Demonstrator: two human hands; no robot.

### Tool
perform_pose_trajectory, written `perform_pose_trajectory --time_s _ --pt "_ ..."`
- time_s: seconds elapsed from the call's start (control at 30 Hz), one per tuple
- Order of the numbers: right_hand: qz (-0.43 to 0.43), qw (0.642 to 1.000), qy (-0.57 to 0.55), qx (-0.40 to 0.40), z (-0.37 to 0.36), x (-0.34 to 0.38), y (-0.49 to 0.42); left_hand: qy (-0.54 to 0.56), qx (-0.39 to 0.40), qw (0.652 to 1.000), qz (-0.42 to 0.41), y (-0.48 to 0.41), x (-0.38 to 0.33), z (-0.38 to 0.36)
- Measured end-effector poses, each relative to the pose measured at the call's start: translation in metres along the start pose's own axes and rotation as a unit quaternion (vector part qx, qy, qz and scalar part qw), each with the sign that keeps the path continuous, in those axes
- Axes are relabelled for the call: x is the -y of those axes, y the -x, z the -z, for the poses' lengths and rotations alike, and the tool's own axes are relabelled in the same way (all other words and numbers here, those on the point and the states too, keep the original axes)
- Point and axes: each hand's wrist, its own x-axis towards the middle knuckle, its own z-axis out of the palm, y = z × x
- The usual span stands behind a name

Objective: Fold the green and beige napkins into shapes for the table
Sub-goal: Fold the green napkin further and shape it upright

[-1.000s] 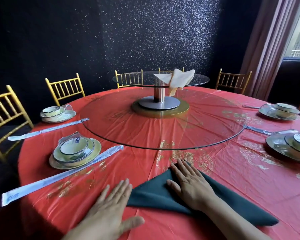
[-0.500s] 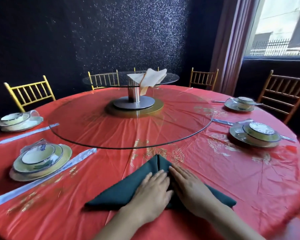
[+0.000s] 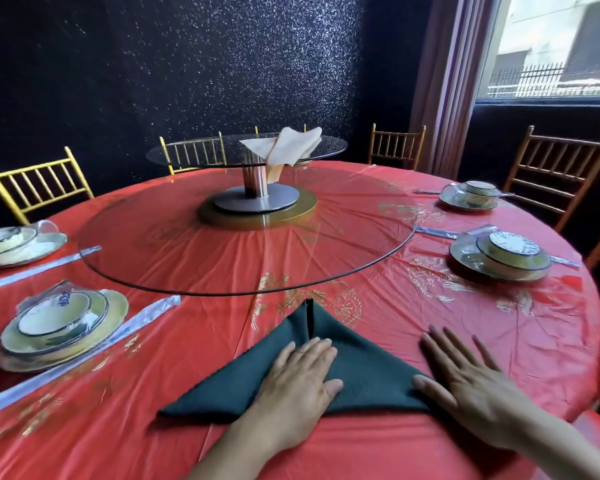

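Left grip (image 3: pixel 300 382): fingers straight and together, pressing flat on the dark green folded cloth napkin (image 3: pixel 371 370), a triangle at the near edge of the red plastic-covered counter (image 3: pixel 187 358). Right grip (image 3: pixel 465 375): spread flat at the napkin's right corner. We judge the cloth light, soft and liable to slide on plastic; pinch the corners, pin the centre seam.

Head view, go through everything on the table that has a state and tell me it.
green napkin: folded into a triangle, flat, slit up the middle
beige napkin: loose, draped over the upper glass tier
left hand: open, pressing flat on the green napkin
right hand: open, flat over the napkin's right corner
near-left place setting: stacked, wrapped in plastic
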Motion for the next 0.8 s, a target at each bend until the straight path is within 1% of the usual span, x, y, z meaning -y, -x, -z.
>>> perform_pose_trajectory --time_s 0.07,0.13,0.2,0.23,0.3,0.33,0.4,0.47,0.5,0.6,0.67,0.77,0.8 --pt "-0.018 0.999 -0.016 -0.027 0.006 -0.006 0.003 0.005 0.003 1.000 0.001 0.001 0.000 0.001" --pt "-0.023 0.997 -0.042 -0.064 0.022 0.006 -0.003 0.059 -0.002 0.998 0.007 0.000 -0.002 0.007" --pt "0.014 0.994 -0.057 -0.088 0.036 0.026 -0.014 0.101 -0.022 0.995 0.005 -0.002 -0.002 0.013" --pt "0.035 0.993 -0.068 -0.092 0.039 0.036 -0.020 0.100 -0.042 0.994 0.005 -0.006 -0.001 0.017" --pt "0.067 0.992 -0.091 -0.047 0.039 0.056 -0.031 0.073 -0.069 0.995 0.009 -0.019 0.002 0.025" --pt "0.082 0.992 -0.088 -0.026 0.038 0.064 -0.035 0.056 -0.066 0.996 0.020 -0.026 0.004 0.027" --pt "0.109 0.989 -0.096 0.019 0.032 0.070 -0.039 0.026 -0.020 0.999 0.043 -0.039 0.008 0.027" --pt "0.106 0.985 -0.110 0.078 0.027 0.073 -0.037 -0.007 0.033 0.998 0.049 -0.045 0.011 0.020" --pt "0.099 0.984 -0.114 0.094 0.024 0.075 -0.036 -0.022 0.043 0.998 0.046 -0.045 0.013 0.015" --pt "0.102 0.982 -0.113 0.116 0.017 0.070 -0.031 -0.043 0.037 0.998 0.038 -0.045 0.016 0.009" --pt "0.093 0.987 -0.099 0.091 0.015 0.060 -0.026 -0.045 0.031 0.998 0.044 -0.045 0.017 0.007" --pt "0.020 0.995 -0.099 0.028 0.015 0.041 -0.018 -0.026 0.018 0.999 0.042 -0.045 0.017 0.007" --pt "0.009 0.994 -0.111 0.007 0.015 0.036 -0.016 -0.016 0.002 0.999 0.029 -0.044 0.017 0.008"
